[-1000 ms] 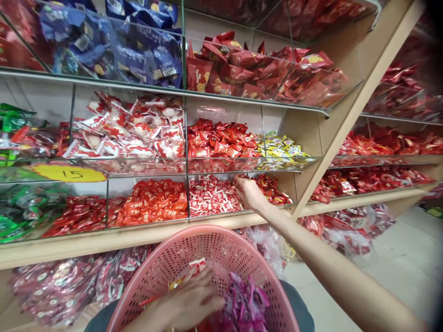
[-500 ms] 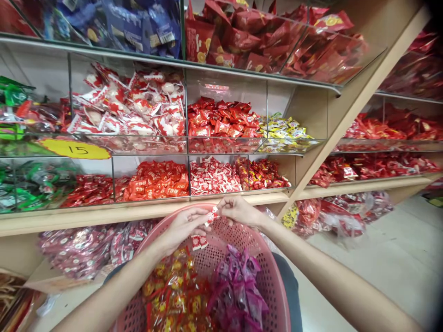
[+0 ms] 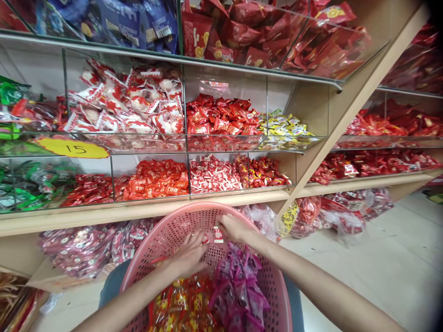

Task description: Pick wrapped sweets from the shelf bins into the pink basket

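Pink basket (image 3: 183, 226); purple packets (image 3: 238, 286); red-and-white candy (image 3: 218, 234).

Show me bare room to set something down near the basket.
Bare floor lies right of the basket, between the right arm and the bagged packets beneath the shelf. Crowded: the basket, holding purple packets and yellow packets, with left hand and right hand in or over it.

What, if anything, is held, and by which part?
It cannot be told: one red-white packet is at the right hand, another at the left hand; no clear grip shows.
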Tool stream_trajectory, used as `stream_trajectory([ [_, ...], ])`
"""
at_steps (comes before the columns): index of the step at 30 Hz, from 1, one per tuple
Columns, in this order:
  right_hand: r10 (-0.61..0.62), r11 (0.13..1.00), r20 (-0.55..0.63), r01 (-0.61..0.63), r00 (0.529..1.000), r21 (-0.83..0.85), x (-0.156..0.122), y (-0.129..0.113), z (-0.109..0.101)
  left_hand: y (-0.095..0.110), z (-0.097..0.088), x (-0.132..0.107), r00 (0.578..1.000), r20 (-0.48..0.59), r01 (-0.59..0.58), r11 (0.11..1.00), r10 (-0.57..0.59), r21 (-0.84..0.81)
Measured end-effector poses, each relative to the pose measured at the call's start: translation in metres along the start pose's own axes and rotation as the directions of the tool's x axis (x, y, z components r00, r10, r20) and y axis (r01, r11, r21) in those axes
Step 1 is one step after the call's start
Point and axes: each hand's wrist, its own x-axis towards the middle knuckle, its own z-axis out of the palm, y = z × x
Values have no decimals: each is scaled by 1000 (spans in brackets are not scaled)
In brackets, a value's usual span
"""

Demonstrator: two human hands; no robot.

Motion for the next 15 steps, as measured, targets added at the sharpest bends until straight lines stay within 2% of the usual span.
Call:
stream_trajectory([
  [2, 15, 998, 30, -13, 999, -57, 3, -1, 7, 2, 6, -3, 983, 181, -27, 975, -14, 219],
  [4, 26, 995, 61, -20, 998, -100, 6, -3, 13, 2, 13, -3, 961, 267, -3, 960, -75, 280],
  [9, 52, 983, 136, -27, 989, -183, 15, -3, 27, -8, 20, 0, 961, 230, 72, 945, -151, 319],
  [15, 63, 963, 154, -20, 986, -268, 23, -6, 35, -8, 16, -3, 976, 186, 56, 953, -116, 297],
])
